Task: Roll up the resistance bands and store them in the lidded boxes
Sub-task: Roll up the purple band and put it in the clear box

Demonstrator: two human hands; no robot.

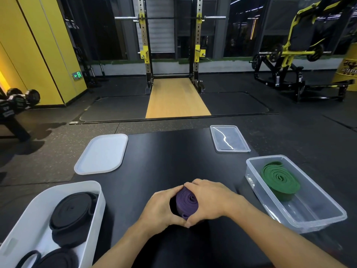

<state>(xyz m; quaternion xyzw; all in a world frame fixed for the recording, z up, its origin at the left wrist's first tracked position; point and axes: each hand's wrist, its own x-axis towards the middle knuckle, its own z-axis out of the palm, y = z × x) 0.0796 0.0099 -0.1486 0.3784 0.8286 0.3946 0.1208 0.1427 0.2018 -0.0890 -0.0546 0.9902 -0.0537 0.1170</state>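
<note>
Head view: cupping purple band [187, 205] between left hand [162, 207] and right hand [210, 200] near counter [173, 151] front edge, both clasping it, probably stopping coil unwinding; clear box [313, 225] at right edge holding green band [280, 178], leaving room beside it.

The one sign I can read is a small green lit exit sign [77, 75] low on the yellow wall panel [48, 55] to my left: a left-pointing arrow and a running figure. The yellow drum-like object [347, 72] at the far right bears dark lettering, cut off and too blurred to read, as are the pale markings on the black round dumbbells [17, 101].
</note>
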